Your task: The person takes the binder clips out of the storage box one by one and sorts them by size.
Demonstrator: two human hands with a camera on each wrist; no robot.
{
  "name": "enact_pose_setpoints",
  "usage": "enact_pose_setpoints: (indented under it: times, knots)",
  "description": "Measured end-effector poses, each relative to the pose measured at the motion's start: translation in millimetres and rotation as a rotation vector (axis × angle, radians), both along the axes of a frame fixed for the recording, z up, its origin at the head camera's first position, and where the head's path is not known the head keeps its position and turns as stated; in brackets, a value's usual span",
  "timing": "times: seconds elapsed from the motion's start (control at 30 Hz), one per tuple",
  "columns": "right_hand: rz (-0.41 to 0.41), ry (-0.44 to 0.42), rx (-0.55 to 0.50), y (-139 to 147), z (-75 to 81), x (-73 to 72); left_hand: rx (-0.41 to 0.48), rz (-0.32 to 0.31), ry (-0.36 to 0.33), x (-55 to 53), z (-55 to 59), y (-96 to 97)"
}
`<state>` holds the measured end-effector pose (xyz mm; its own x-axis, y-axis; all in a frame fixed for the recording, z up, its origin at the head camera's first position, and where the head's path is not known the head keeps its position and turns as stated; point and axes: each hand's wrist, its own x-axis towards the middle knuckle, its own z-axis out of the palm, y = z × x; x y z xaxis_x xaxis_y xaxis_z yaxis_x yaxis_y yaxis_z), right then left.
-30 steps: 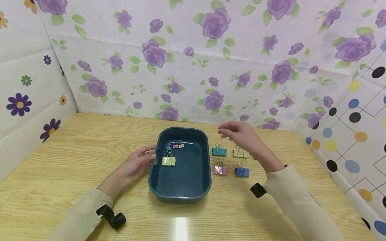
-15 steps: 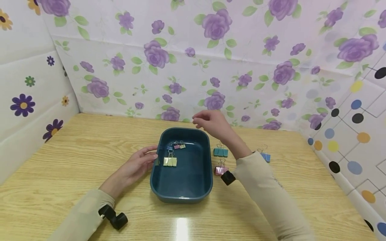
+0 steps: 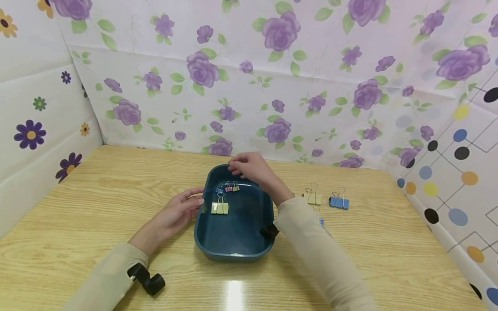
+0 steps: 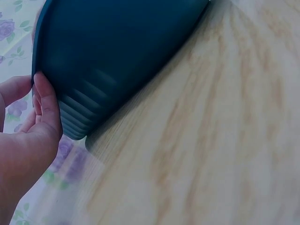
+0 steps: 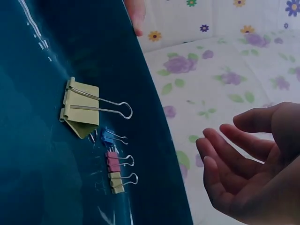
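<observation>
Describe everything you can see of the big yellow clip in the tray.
The big yellow clip has a folded, glossy-looking body, apparently metal, and two silvery wire handles. It lies on the floor of the dark blue tray, toward the left side, handles pointing to the far end. A small blue clip lies close by; contact is unclear. Nothing grips it.

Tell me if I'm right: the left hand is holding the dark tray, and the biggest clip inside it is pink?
Not quite: the biggest binder clip inside the tray is pale yellow, not pink, as the right wrist view shows. The left hand is holding the dark tray.
</observation>
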<state>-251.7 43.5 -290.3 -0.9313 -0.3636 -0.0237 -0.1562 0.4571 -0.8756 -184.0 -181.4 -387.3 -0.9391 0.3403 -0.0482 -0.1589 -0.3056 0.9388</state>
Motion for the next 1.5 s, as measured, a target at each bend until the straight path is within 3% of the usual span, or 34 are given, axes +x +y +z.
enact_pose_setpoints:
  times: [0.13, 0.33, 0.47, 0.77, 0.93, 1.23, 1.5]
  knots:
    - [0.01, -0.064, -0.025, -9.0, -6.6, -2.9, 0.01, -0.001, -0.001, -0.1, -0.3, -1.0]
    - [0.031, -0.236, -0.139, -14.8, -22.8, -6.8, 0.0, -0.004, 0.005, -0.5, -1.4, -0.7]
    - [0.03, -0.289, -0.143, -14.9, -31.8, -9.6, -0.011, -0.011, 0.007, -0.5, -1.0, -0.3]
    - [0.118, -0.277, -0.028, -14.1, -40.2, -9.9, 0.005, -0.015, 0.002, -0.9, -1.2, 0.1]
    - [0.13, -0.289, 0.009, -13.3, -44.6, -10.9, -0.002, -0.012, -0.013, -1.7, -1.9, 0.3]
    - [0.136, -0.264, 0.072, -12.3, -46.2, -11.7, 0.023, -0.031, 0.023, -0.7, 0.2, -0.9]
    - [0.153, -0.226, 0.101, -11.1, -47.8, -9.6, 0.017, -0.022, 0.0, -1.0, -0.9, 0.7]
